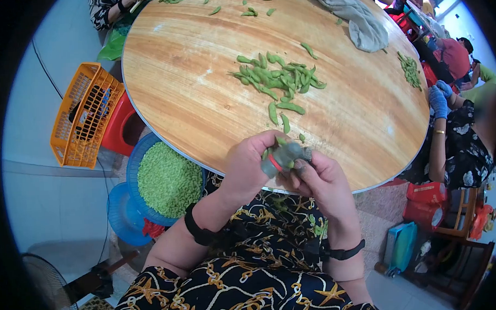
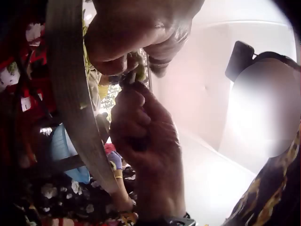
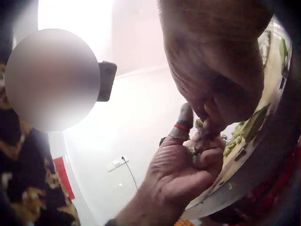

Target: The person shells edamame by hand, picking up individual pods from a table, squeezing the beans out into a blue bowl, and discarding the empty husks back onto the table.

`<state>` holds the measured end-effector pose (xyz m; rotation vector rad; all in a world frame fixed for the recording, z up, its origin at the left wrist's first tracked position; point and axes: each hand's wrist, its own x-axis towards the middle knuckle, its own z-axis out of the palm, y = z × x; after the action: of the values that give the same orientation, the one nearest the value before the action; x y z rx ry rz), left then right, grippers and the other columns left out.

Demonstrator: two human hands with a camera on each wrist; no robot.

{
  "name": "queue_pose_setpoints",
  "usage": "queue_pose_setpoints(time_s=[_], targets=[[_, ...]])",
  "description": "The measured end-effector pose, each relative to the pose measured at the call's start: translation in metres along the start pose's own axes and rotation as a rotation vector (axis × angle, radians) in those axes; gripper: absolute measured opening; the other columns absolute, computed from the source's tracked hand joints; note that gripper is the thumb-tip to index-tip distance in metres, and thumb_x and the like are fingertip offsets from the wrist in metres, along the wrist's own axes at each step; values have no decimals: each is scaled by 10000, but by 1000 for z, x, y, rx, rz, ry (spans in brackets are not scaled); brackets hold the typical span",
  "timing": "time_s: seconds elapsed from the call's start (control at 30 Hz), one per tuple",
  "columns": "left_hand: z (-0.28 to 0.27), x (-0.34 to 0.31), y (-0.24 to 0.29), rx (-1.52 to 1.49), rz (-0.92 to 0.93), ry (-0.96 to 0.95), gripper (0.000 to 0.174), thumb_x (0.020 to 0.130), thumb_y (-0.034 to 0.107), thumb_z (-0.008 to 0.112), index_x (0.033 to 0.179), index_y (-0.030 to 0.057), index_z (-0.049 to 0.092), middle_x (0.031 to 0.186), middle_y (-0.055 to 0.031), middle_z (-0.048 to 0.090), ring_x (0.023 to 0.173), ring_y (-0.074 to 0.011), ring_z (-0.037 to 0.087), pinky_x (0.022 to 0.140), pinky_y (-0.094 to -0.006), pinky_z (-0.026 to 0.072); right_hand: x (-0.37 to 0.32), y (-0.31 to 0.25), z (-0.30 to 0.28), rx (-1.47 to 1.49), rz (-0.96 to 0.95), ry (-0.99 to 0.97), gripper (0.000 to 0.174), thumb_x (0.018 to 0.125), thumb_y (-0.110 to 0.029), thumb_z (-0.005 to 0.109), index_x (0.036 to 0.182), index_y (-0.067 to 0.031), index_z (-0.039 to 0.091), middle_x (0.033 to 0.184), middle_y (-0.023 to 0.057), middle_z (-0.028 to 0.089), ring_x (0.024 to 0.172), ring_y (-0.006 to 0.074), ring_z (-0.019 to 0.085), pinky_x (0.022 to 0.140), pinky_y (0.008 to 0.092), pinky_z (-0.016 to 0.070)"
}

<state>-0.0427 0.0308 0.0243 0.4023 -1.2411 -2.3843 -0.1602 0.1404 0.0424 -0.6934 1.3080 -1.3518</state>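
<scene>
Both hands meet over the near edge of the round wooden table [image 1: 202, 91]. The left hand [image 1: 251, 166], its thumb wrapped in a grey cover with a red band, holds green pods [image 1: 281, 141] in curled fingers. Close against it, the right hand [image 1: 325, 179] has thumb and finger, also in grey covers, pinched together at the pod; the exact grip is partly hidden. In the left wrist view a bit of green pod [image 2: 140, 70] shows between the left hand [image 2: 141, 33] and right hand [image 2: 150, 136]. A pile of green pods [image 1: 278, 77] lies beyond the hands.
Left of the table, a blue basket [image 1: 133, 175] holds shelled green beans [image 1: 167, 179], beside a blue basin [image 1: 121, 211], red stool [image 1: 118, 124] and orange crate [image 1: 66, 126]. A grey cloth [image 1: 364, 28] and more pods [image 1: 410, 71] lie farther off. Another person's gloved hands [image 1: 438, 101] are at right.
</scene>
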Motion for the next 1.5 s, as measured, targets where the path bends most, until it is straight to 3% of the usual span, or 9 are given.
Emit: queue_pose_setpoints(time_s=[0.17,0.37,0.47,0.63,0.87,0.97,1.07,1.23,1.5], targets=[[1,5,-7,518,197,227,232,803,111,670,992,17,575,853,3,555,750,-45,523,643,-178,441,11,12,-2,-560,-305,285,114,896,-85,515,840,-4,571,634,-25,526,562,31,428,488,191,350],[-2,6,-2,-33,-16,137,272,846,37,578,1117,13,563,953,-10,552,756,-48,518,631,-163,437,12,1,-11,125,67,95,184,917,-140,495,808,-19,580,617,-35,502,547,41,422,486,205,346],[-2,5,-1,-185,-95,110,289,852,4,537,1140,21,558,930,-5,551,747,-43,510,626,-160,431,11,-5,-14,-267,17,107,209,929,-164,483,825,-15,587,605,-42,481,542,37,405,495,201,340],[-2,9,-11,715,324,44,367,804,-12,595,1164,1,530,786,24,535,700,-62,497,649,-201,426,22,-14,-17,-231,-79,293,190,912,-177,530,874,-8,606,626,-40,507,557,37,431,501,192,346],[-3,3,0,707,211,137,313,782,28,645,1089,22,582,720,6,520,699,-80,523,639,-240,445,19,-1,-18,-47,-43,122,134,881,-122,568,901,11,577,619,-34,511,490,22,414,426,172,308],[-11,4,9,1086,448,-165,247,780,71,663,1015,24,601,728,1,544,685,-98,554,598,-262,455,16,0,-18,347,66,-24,127,883,-112,555,921,9,551,590,-29,485,432,20,377,393,155,278],[-18,4,2,975,626,-213,157,801,106,652,927,23,610,761,-20,565,627,-105,558,515,-251,439,18,1,-5,649,96,-130,117,893,-129,545,876,-15,527,561,-33,454,392,25,327,374,156,251],[-25,-6,-6,-409,11,-152,194,824,53,590,1016,50,564,863,-7,566,714,-68,547,525,-154,417,22,-4,13,538,40,-23,120,894,-139,550,875,-22,527,564,-36,448,402,19,327,375,168,228],[-33,-8,5,-511,-78,-3,163,857,41,536,1018,38,506,878,-30,553,678,-50,508,485,-124,338,35,-6,19,504,18,59,105,896,-133,544,903,-28,535,546,-52,416,404,16,306,373,173,209]])
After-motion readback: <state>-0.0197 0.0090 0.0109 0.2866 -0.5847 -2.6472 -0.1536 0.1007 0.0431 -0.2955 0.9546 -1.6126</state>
